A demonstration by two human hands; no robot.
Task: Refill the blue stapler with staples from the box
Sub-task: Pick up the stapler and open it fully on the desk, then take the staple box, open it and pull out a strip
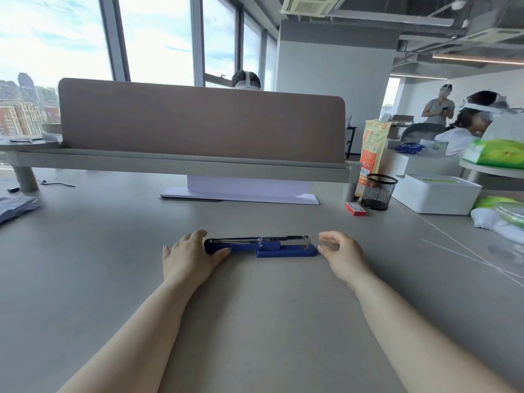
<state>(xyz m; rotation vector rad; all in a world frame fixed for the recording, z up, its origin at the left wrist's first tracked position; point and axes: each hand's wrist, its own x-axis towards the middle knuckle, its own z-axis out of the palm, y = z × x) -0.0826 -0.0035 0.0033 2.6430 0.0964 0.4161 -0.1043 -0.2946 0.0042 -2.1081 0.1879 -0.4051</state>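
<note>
The blue stapler [263, 247] lies flat on the grey desk, swung fully open, with its metal staple channel facing up along its length. My left hand [190, 258] rests on the desk against the stapler's left end, fingers spread and touching the blue top cover. My right hand [338, 255] hovers just past the stapler's right end, fingers apart and slightly blurred, holding nothing. The red staple box [355, 208] lies on the desk to the far right, beside a pen cup, well beyond both hands.
A black mesh pen cup [378, 191] and a white box [436, 193] stand at the right. A desk divider [198, 123] with a shelf runs across the back, white paper [241, 194] under it. Plastic bags [502, 219] lie at far right; thin white cords cross the desk there.
</note>
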